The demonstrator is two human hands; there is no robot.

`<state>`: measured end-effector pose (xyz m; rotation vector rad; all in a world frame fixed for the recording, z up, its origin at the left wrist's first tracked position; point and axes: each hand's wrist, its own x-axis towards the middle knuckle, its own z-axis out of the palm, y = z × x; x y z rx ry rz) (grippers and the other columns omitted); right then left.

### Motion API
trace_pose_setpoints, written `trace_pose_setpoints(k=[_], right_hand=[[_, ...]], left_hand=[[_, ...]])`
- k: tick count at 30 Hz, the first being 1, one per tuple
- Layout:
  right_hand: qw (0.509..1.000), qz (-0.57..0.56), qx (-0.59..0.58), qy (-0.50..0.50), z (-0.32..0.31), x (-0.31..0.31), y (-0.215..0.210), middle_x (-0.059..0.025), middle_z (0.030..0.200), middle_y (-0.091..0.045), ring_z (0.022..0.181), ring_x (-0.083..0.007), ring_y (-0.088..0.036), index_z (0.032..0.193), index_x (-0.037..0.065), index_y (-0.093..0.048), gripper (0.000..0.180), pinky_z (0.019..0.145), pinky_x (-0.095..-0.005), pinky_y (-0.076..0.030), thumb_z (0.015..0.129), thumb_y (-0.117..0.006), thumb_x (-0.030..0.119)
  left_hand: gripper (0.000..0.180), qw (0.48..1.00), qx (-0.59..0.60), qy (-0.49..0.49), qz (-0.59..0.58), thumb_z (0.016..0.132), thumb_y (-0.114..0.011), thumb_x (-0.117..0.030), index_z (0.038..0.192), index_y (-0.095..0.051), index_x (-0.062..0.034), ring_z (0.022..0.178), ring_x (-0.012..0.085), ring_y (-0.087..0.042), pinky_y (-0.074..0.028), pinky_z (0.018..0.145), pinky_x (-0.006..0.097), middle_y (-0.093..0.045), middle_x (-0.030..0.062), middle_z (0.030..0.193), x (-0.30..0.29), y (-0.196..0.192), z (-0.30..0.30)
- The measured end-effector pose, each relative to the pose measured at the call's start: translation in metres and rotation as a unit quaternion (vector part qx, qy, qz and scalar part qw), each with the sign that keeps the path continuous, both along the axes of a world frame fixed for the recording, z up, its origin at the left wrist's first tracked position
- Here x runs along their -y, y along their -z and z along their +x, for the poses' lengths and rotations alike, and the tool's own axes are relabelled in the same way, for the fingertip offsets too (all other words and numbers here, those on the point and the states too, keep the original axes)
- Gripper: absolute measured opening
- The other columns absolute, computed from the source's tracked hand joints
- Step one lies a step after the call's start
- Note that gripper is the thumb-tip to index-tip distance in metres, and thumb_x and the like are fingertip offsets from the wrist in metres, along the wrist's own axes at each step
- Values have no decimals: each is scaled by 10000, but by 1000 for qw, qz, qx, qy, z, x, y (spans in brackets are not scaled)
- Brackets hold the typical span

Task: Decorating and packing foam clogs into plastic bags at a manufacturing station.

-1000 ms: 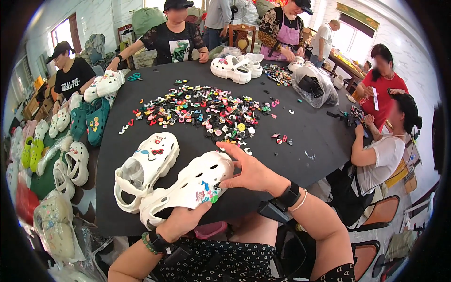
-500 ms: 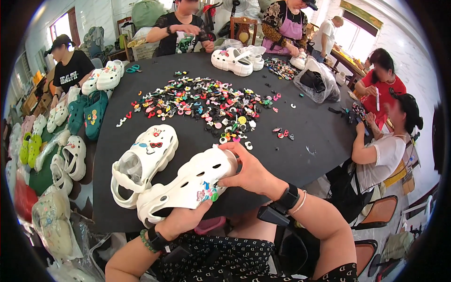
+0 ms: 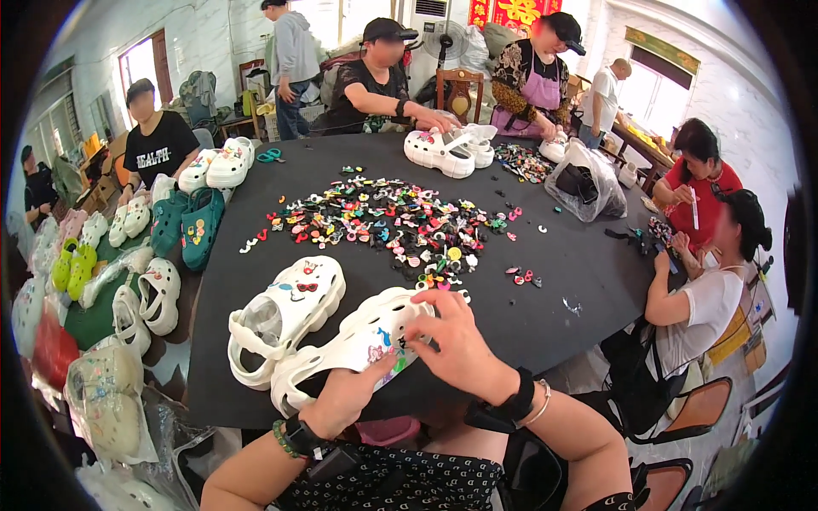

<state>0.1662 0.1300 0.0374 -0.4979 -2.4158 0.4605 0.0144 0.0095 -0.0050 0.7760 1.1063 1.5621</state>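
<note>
On my far left, a white clog (image 3: 317, 271) sits on the matte black desk (image 3: 545, 315), its chunky moulded upper dressed with a glossy red sunglasses charm (image 3: 307, 287), what looks like crumpled clear plastic (image 3: 262, 315) inside. Just right of it, here's the one that counts: the held clog (image 3: 362, 328), low over the near edge, long axis slanting from heel strap at lower left to rounded, holed toe at upper right. My left hand (image 3: 342, 400) has it by the near side, thumb pressed on top, other fingers hidden. Between my two hands, blue, pink and green charms (image 3: 380, 347) pop against smooth, foam-looking white. Beyond, the charm pile (image 3: 383, 217) sprawls, all small, bright, irregular bits. And on the right, my right hand (image 3: 464, 349): it's nearer the toe, which lies just left of its grip, forefinger and thumb arched apart; whether the tips pinch anything small, I can't tell.
</note>
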Motion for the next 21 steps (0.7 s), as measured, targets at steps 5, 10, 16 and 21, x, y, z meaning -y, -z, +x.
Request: trace_pose_setpoints(k=[5, 10, 16, 21], right_hand=[[999, -51, -12, -15, -2, -3, 2, -86, 1191, -548, 1098, -317, -504, 847, 88, -658, 160, 941, -418, -405, 734, -766, 54], [996, -83, -35, 24, -9, -16, 6, -95, 1226, -556, 1240, -380, -445, 1153, 89, -580, 529, 1016, -440, -398, 692, -833, 139], [969, -223, 90, -64, -11, -31, -17, -198, 1216, -587, 1113, -358, -594, 1348, 31, -457, 800, 958, -398, -481, 646, -837, 77], [976, -172, 98, -89, -14, -30, -13, -184, 1260, -532, 1162, -393, -538, 1339, 87, -470, 749, 976, -444, -464, 667, -794, 16]], left_hand=[[397, 1000, 19, 20, 8, 941, -631, -63, 1314, -513, 5, 1079, 142, -580, -473, 928, 296, -605, 62, 1217, 0, -3, -2], [406, 999, 34, 26, 9, 938, -632, -63, 1319, -508, 3, 1079, 141, -579, -474, 929, 297, -600, 63, 1221, -1, 2, -3], [452, 999, 9, 38, 23, 922, -651, -68, 1340, -493, -4, 1099, 143, -564, -469, 943, 294, -585, 66, 1243, 5, 13, -2], [472, 998, -34, 58, 7, 915, -655, -67, 1351, -483, -9, 1123, 156, -563, -461, 964, 310, -582, 71, 1257, 7, 8, -4]])
